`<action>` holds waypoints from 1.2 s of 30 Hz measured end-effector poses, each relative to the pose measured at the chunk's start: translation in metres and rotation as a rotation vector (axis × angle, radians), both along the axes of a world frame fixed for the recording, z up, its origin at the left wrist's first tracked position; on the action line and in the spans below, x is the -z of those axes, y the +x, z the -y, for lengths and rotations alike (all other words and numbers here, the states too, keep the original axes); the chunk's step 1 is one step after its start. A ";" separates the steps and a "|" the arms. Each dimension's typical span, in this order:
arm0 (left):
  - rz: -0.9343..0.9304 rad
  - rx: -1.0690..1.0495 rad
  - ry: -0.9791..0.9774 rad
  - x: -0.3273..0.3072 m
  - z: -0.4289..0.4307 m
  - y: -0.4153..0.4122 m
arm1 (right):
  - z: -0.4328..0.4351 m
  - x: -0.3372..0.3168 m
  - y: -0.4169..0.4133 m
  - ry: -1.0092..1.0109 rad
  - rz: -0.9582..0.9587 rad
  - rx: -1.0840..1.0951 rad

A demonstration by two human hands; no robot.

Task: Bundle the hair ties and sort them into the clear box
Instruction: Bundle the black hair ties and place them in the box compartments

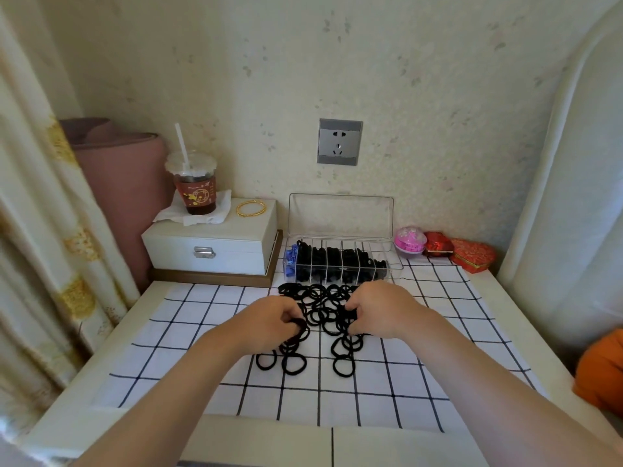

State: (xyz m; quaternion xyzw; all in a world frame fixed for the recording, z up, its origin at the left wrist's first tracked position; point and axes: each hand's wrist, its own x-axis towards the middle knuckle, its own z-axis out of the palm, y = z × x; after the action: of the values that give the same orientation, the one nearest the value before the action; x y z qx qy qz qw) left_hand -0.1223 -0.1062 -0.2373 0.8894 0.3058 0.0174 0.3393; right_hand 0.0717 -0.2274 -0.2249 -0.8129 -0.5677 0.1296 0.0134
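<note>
Hair ties point(324, 311), black round loops, on checked cloth point(188, 328)

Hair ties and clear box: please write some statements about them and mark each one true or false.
1. The clear box has its lid open. True.
2. The loose hair ties on the cloth are pink. False: they are black.
3. The left hand and the right hand both grip hair ties. True.
4. The drink cup stands inside the clear box. False: it stands on a tissue on the white case.
</note>
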 end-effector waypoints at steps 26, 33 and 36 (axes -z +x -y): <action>-0.729 0.333 0.374 -0.012 -0.012 0.075 | -0.010 -0.005 0.018 0.060 -0.463 0.154; 0.020 0.020 0.146 0.000 -0.008 0.038 | -0.011 -0.014 0.019 0.209 -0.625 0.201; 0.141 -0.068 -0.012 -0.009 -0.006 0.042 | -0.010 -0.022 0.017 0.288 -0.747 0.222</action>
State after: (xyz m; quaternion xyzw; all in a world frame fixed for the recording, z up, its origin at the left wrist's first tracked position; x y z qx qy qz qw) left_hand -0.0804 -0.1003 -0.2285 0.8730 0.3112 0.0898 0.3646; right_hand 0.0890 -0.2175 -0.2027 -0.7560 -0.4450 0.3329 0.3458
